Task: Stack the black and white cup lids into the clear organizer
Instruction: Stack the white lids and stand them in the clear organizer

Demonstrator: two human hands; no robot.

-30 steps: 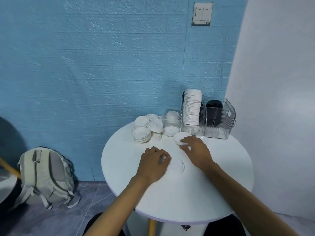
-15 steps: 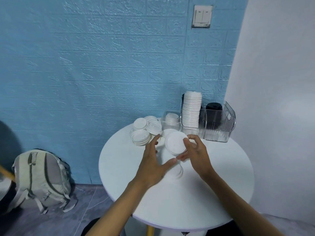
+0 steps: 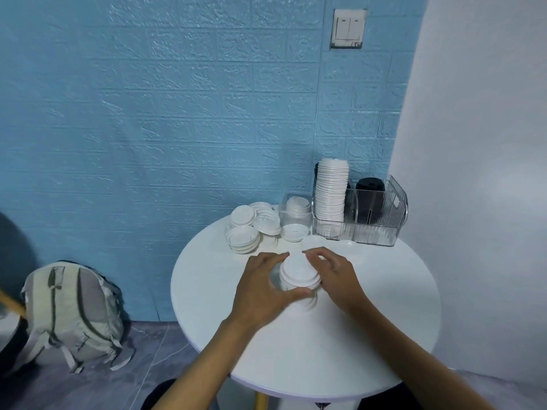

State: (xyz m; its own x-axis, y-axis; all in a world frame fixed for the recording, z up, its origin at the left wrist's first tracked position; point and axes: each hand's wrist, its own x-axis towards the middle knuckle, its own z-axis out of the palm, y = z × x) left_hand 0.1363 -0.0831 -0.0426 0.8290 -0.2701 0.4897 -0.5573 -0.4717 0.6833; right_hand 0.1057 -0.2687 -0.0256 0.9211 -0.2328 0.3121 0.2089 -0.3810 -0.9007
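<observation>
Backpack (image 3: pixel 71 315): grey, on floor left of counter (image 3: pixel 384 335).
Loose white lids (image 3: pixel 254 226): piled at counter's far edge.
Left hand (image 3: pixel 260 288): fingers curled round small white lid stack (image 3: pixel 299 275), left side.
Right hand (image 3: pixel 337 276): fingers curled on same stack, right side.
Clear organizer (image 3: pixel 376 214): far right; tall white lid column (image 3: pixel 331 193) left, black lids (image 3: pixel 370 199) right.

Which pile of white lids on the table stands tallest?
The white lid stack in the left compartment of the clear organizer. It rises above the organizer's walls, while the loose lid piles to its left stay low.
</observation>
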